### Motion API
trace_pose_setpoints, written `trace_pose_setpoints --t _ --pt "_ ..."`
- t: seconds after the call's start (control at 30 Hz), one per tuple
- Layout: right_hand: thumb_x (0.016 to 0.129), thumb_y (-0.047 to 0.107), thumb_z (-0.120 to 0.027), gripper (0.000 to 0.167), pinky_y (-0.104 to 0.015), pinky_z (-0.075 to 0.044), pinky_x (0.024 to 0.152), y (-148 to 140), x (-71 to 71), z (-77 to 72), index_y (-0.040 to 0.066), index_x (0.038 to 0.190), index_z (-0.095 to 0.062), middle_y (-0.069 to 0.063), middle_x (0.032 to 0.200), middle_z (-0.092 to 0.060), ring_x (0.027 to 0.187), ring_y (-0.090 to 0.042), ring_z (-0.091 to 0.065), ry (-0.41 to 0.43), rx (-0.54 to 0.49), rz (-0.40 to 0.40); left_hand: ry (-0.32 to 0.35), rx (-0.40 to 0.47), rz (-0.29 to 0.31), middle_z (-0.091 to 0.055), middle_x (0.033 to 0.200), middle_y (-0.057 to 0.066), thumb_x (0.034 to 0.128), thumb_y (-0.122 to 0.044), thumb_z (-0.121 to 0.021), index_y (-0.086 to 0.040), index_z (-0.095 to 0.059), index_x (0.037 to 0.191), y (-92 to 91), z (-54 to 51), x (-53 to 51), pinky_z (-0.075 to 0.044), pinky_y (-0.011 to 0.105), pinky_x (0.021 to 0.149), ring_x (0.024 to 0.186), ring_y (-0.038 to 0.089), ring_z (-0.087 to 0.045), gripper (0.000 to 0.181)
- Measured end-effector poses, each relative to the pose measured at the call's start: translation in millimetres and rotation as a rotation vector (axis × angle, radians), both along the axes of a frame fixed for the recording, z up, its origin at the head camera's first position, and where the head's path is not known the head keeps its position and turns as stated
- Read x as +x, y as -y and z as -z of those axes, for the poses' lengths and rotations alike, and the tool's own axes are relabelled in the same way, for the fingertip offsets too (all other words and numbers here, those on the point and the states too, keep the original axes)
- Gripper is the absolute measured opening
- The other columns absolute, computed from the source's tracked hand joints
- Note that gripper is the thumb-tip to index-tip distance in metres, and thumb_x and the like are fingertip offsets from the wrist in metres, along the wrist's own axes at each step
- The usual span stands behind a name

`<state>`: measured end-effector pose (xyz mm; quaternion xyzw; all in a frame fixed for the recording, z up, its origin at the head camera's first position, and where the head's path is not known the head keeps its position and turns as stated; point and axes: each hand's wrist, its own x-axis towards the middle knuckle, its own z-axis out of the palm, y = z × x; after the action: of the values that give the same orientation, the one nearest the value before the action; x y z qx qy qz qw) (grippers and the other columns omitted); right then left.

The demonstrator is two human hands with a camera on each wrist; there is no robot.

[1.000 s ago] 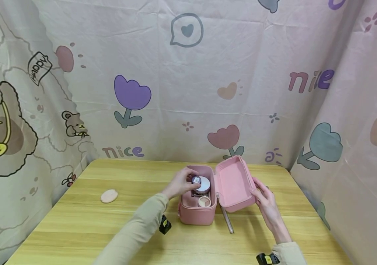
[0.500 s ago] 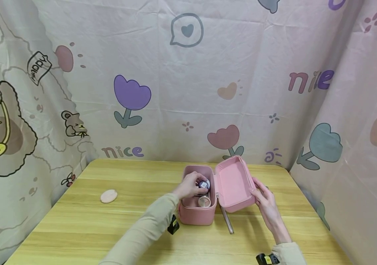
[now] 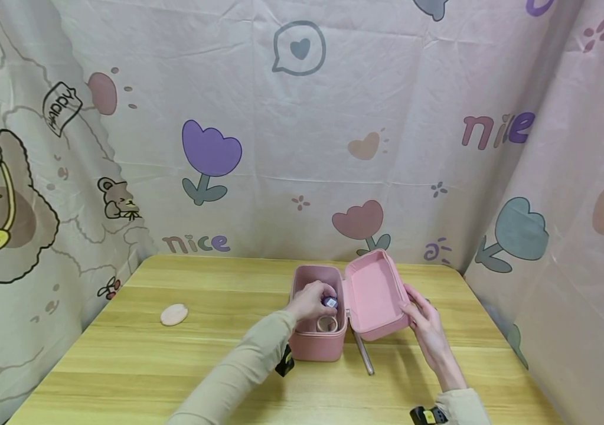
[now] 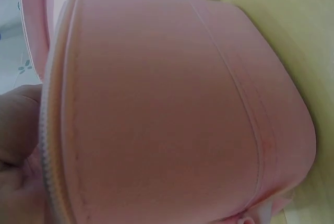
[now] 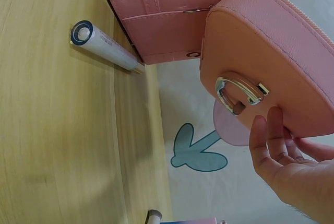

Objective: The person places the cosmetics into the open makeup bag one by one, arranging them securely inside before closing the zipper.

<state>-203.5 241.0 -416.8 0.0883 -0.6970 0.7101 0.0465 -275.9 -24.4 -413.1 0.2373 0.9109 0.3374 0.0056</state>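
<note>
A pink zippered makeup case (image 3: 316, 349) stands on the table with its lid (image 3: 375, 290) swung out to the right. My left hand (image 3: 308, 301) reaches into it and pinches a small, dark round jar (image 3: 330, 302) with a pale label. Just in front of that jar, a round cosmetic pot (image 3: 327, 324) lies in the case. My right hand (image 3: 427, 326) grips the lid's right edge, its fingers (image 5: 275, 130) against the outer face near the handle (image 5: 232, 93). In the left wrist view the case wall hides most of the left hand (image 4: 18, 130).
A silvery tube (image 3: 363, 352) lies on the table right of the case, partly under the lid. Far left lies a pale pink oval puff (image 3: 174, 314). Patterned curtains (image 3: 302, 130) enclose the back and sides. A brush-like end (image 5: 154, 215) shows low in the right wrist view.
My left hand has moved right and lower into the case with the jar, now covering the white-topped round compact seen before. The right hand and lid have stayed still.
</note>
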Motion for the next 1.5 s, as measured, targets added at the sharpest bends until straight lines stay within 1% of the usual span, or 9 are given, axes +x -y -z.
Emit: trace_pose_setpoints --t 0.17,0.4,0.47,0.67,0.83,1.07,1.17,1.3,1.5 --pt "0.105 0.013 -0.048 0.061 -0.01 -0.05 0.095 0 0.2 0.0 -0.008 0.156 -0.021 0.012 0.132 -0.048 0.115 0.008 -0.055 0.0 0.001 -0.003 -0.011 -0.034 -0.006 -0.073 0.098 0.005 0.0785 -0.013 -0.084 -0.007 -0.073 0.102 -1.2 -0.2 1.1 -0.049 0.029 0.076 0.095 0.019 -0.062 0.027" --pt "0.105 0.013 -0.048 0.062 -0.01 -0.05 0.095 1 -0.1 -0.1 -0.008 0.156 -0.021 0.011 0.133 -0.048 0.115 0.008 -0.056 0.005 0.002 -0.003 -0.051 -0.005 0.061 -0.075 0.094 0.012 0.0758 -0.008 -0.085 0.0 -0.071 0.097 -1.3 1.6 1.6 -0.05 0.025 0.079 0.093 0.026 -0.065 0.026" --pt "0.105 0.013 -0.048 0.062 -0.01 -0.05 0.094 1 -0.3 0.0 -0.008 0.156 -0.021 0.009 0.133 -0.047 0.115 0.007 -0.056 0.006 0.003 -0.001 -0.052 0.002 0.066 -0.074 0.094 0.014 0.0755 -0.007 -0.084 0.001 -0.071 0.098 -1.4 1.7 1.7 -0.05 0.026 0.081 0.094 0.028 -0.064 0.028" --pt "0.105 0.013 -0.048 0.061 -0.01 -0.05 0.094 1 -1.0 0.2 -0.007 0.156 -0.021 0.003 0.135 -0.045 0.115 0.007 -0.055 0.004 0.004 -0.003 -0.017 -0.024 0.017 -0.073 0.103 0.015 0.0768 -0.012 -0.084 0.001 -0.071 0.108 -1.9 1.4 1.3 -0.052 0.029 0.085 0.1 0.028 -0.065 0.036" --pt "0.105 0.013 -0.048 0.061 -0.01 -0.05 0.095 1 -0.9 -0.1 -0.008 0.156 -0.021 0.006 0.134 -0.046 0.115 0.007 -0.055 0.003 0.001 -0.006 0.003 -0.03 -0.01 -0.074 0.105 0.012 0.0781 -0.014 -0.084 -0.001 -0.071 0.111 -2.0 1.9 0.5 -0.053 0.03 0.086 0.1 0.024 -0.067 0.038" --pt "0.105 0.013 -0.048 0.061 -0.01 -0.05 0.095 1 -0.3 0.0 -0.008 0.156 -0.021 0.011 0.132 -0.049 0.115 0.007 -0.056 0.0 -0.003 -0.006 0.014 0.026 0.0 -0.073 0.107 0.014 0.0809 -0.012 -0.082 0.0 -0.07 0.112 1.1 -0.3 4.3 -0.053 0.034 0.086 0.1 0.026 -0.067 0.036" --pt "0.105 0.013 -0.048 0.061 -0.01 -0.05 0.095 1 -0.2 0.2 -0.008 0.155 -0.022 0.011 0.131 -0.049 0.115 0.007 -0.056 0.001 -0.003 -0.005 0.0 0.075 0.034 -0.071 0.106 0.02 0.0827 -0.007 -0.079 0.005 -0.068 0.112 4.9 -3.1 5.5 -0.054 0.033 0.086 0.098 0.03 -0.065 0.033" --pt "0.105 0.013 -0.048 0.061 -0.01 -0.05 0.094 1 0.1 0.3 -0.008 0.155 -0.022 0.011 0.131 -0.049 0.115 0.007 -0.056 0.002 -0.005 -0.002 -0.034 0.147 0.079 -0.068 0.102 0.023 0.0839 0.0 -0.071 0.01 -0.067 0.11 12.2 -6.3 6.7 -0.056 0.038 0.088 0.096 0.034 -0.064 0.028" --pt "0.105 0.014 -0.048 0.061 -0.01 -0.05 0.094 0 0.4 0.1 -0.008 0.155 -0.022 0.009 0.131 -0.048 0.114 0.006 -0.056 0.004 -0.004 -0.001 -0.024 0.214 0.057 -0.066 0.107 0.023 0.0876 0.0 -0.068 0.01 -0.066 0.113 26.3 -8.2 11.1 -0.056 0.046 0.093 0.101 0.036 -0.064 0.028"
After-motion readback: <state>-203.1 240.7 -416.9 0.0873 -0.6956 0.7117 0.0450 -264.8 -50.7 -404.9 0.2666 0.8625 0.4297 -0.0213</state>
